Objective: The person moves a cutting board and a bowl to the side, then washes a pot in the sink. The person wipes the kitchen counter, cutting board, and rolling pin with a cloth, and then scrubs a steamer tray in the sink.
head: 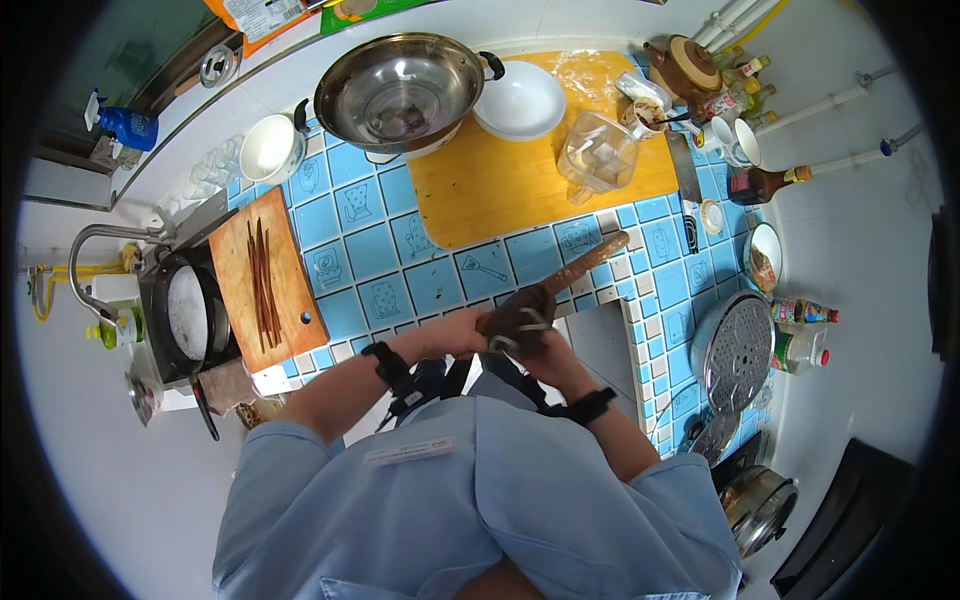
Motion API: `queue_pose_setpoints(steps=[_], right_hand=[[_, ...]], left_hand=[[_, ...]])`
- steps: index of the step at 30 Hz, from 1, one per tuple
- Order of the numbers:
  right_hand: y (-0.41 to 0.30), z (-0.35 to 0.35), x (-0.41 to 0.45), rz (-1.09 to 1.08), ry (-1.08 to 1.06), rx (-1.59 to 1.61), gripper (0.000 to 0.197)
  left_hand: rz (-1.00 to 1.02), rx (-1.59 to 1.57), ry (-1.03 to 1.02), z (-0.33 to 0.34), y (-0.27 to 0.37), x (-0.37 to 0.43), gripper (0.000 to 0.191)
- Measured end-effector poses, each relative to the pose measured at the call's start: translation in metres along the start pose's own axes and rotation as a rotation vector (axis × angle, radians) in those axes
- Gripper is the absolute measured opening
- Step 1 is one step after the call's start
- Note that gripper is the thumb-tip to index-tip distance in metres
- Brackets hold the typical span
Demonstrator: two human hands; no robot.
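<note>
In front of my body, at the counter's front edge, a wooden rolling pin (589,262) slants up to the right. A dark brown cloth (521,319) is wrapped around its lower part. My left hand (465,335) grips the cloth from the left. My right hand (549,358) is closed on the lower right of the same bundle; its fingers are partly hidden. The pin's bare end has pale smears and hangs over the blue tiles. Beyond it lies a yellow cutting board (480,202) bearing a clear plastic jug (598,154) and a white bowl (520,101).
A large steel wok (399,94) stands at the back. Left are a small wooden board (244,232) with several brown chopsticks (262,289) and a sink (161,367) holding a frying pan (217,322). At right lie a cleaver (684,169), a steamer tray (739,352) and bottles.
</note>
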State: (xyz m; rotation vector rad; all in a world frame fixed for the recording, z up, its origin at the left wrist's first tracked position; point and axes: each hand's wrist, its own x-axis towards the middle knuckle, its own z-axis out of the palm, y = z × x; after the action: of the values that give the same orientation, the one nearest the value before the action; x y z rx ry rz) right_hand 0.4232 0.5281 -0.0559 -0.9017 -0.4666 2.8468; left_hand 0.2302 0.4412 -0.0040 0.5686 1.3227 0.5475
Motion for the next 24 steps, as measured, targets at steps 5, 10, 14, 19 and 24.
queue_pose_setpoints(steps=[5, 10, 14, 19, 24], right_hand=[[0.003, 0.068, 0.026, -0.11, 0.133, 0.095, 0.041], [0.004, 0.101, 0.054, -0.258, 0.128, 0.088, 0.039], [0.005, 0.101, 0.08, -0.274, 0.156, 0.075, 0.021], [0.025, 0.132, 0.109, -0.284, 0.179, -0.04, 0.021], [0.028, 0.148, 0.148, -0.311, 0.109, -0.128, 0.02]], left_hand=[[0.096, -0.153, -0.025, -0.005, -0.029, -0.026, 0.02], [0.08, -0.073, 0.069, -0.035, -0.052, -0.074, 0.022], [0.039, 0.199, 0.162, -0.054, -0.077, -0.139, 0.026], [0.118, 0.279, 0.478, -0.055, -0.149, -0.2, 0.028], [0.106, 0.288, 0.673, -0.055, -0.192, -0.244, 0.026]])
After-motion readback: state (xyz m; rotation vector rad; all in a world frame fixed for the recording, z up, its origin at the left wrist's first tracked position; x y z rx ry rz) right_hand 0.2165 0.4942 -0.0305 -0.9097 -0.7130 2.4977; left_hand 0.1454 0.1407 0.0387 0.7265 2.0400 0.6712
